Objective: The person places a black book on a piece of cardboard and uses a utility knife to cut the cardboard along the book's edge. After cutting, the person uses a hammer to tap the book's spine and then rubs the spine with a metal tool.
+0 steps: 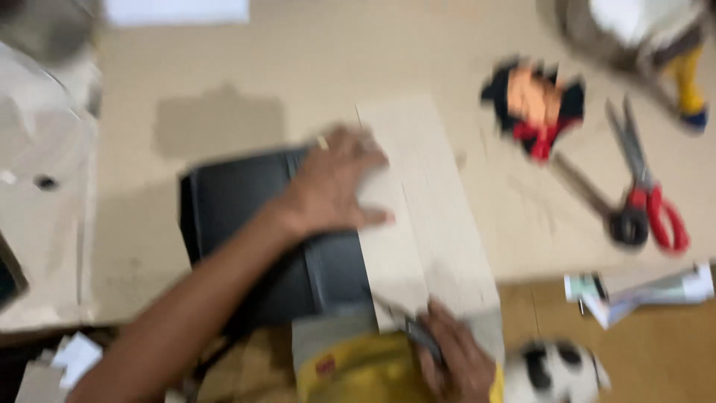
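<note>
My left hand lies flat, fingers spread, pressing on a pale cardboard sheet where it overlaps a black box-like object. My right hand, in a yellow sleeve, grips a thin dark tool, perhaps a cutter, with its tip at the cardboard's near edge. The frame is blurred by motion.
Red-handled scissors and a small figure cutout in black, orange and red lie on the tan table at the right. A stack of papers sits at the table's edge. A black-and-white round object is beside my right hand.
</note>
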